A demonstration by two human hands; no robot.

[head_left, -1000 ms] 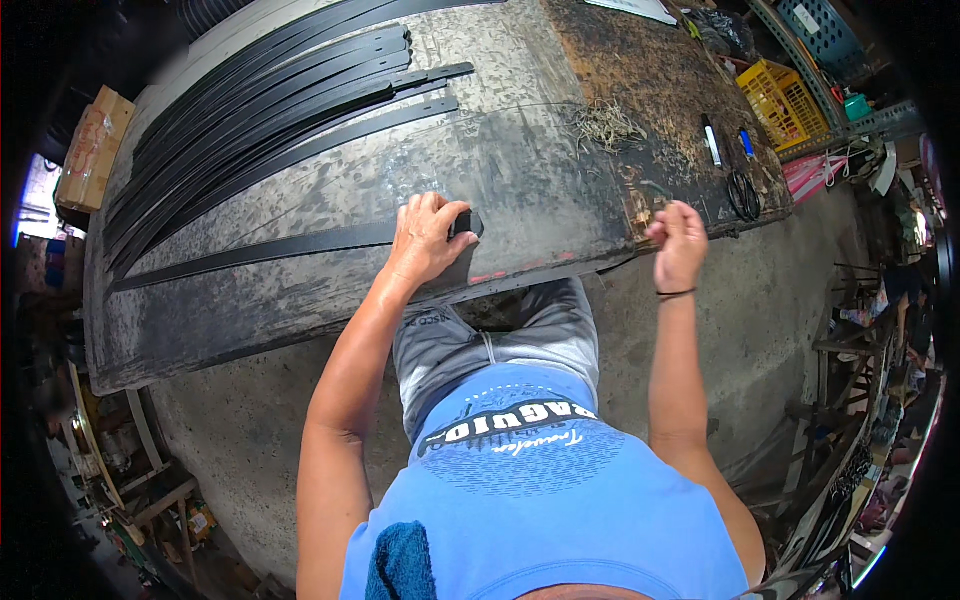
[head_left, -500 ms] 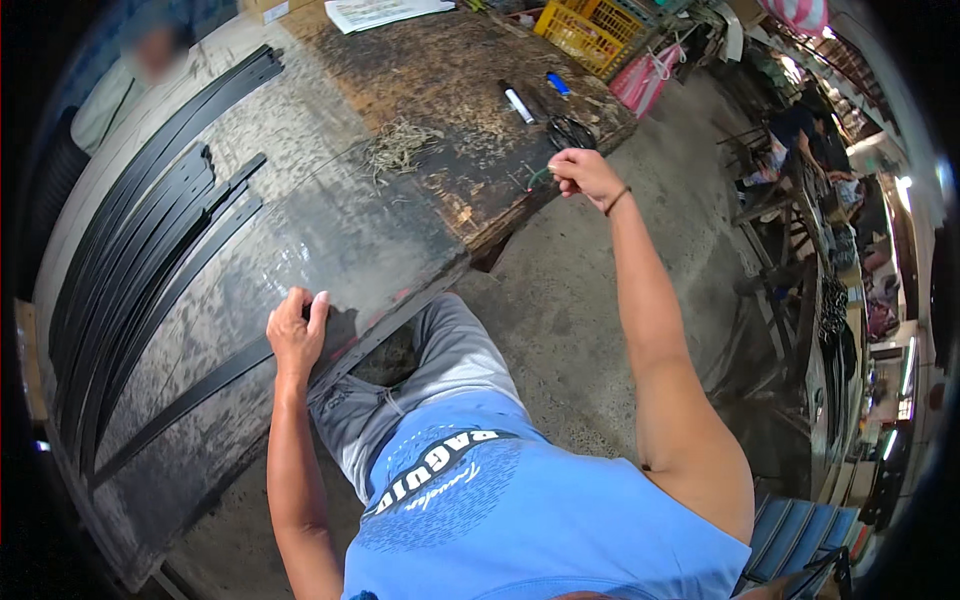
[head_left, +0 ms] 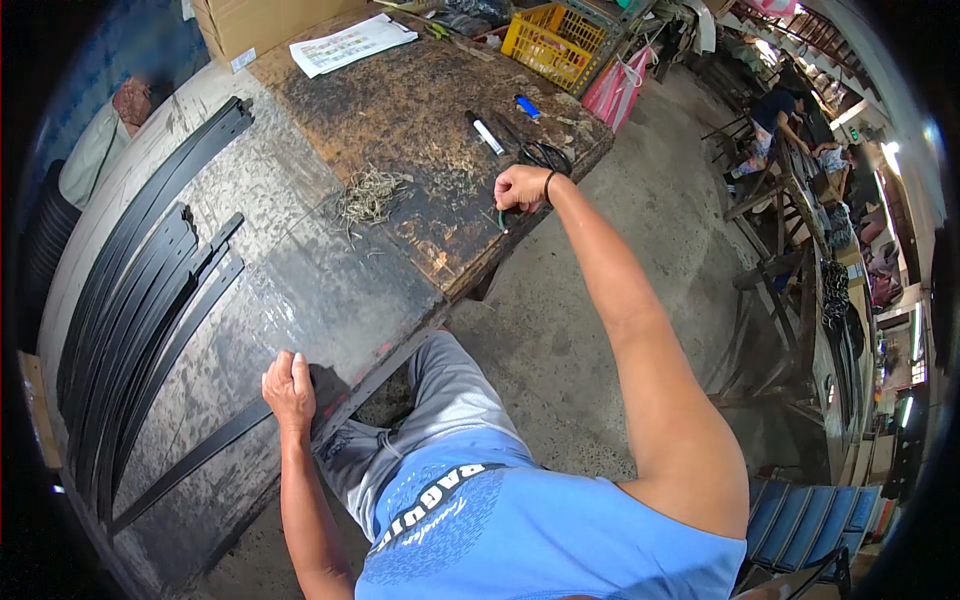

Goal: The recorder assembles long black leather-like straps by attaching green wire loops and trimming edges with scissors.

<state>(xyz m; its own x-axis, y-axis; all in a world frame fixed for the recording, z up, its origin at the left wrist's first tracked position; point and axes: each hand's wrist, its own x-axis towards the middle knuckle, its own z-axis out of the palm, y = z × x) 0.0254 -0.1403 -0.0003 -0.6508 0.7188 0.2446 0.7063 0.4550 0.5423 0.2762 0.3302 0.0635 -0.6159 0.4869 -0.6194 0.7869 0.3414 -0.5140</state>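
Observation:
My left hand (head_left: 289,390) is closed at the table's near edge, its fingers round the end of a long flat black strip (head_left: 195,462). That strip lies along the near side of the table (head_left: 290,240). Over the table's right part, my right hand (head_left: 522,188) is closed in a pinch on a short, thin green strand (head_left: 501,219) that hangs below its fingers. Just behind that hand lie black-handled scissors (head_left: 545,155), partly hidden by it. A heap of thin tan strands (head_left: 370,197) rests between my two hands, farther back.
Several black strips (head_left: 150,330) lie stacked at the left. A white marker (head_left: 487,133) and a blue object (head_left: 527,107) are near the scissors. Papers (head_left: 352,45), a cardboard box (head_left: 270,25) and a yellow crate (head_left: 553,47) stand at the back. People work at the far right.
My right hand has moved left over the table with the green strand. My left thumb, raised before, now lies against the fingers. The view has shifted slightly.

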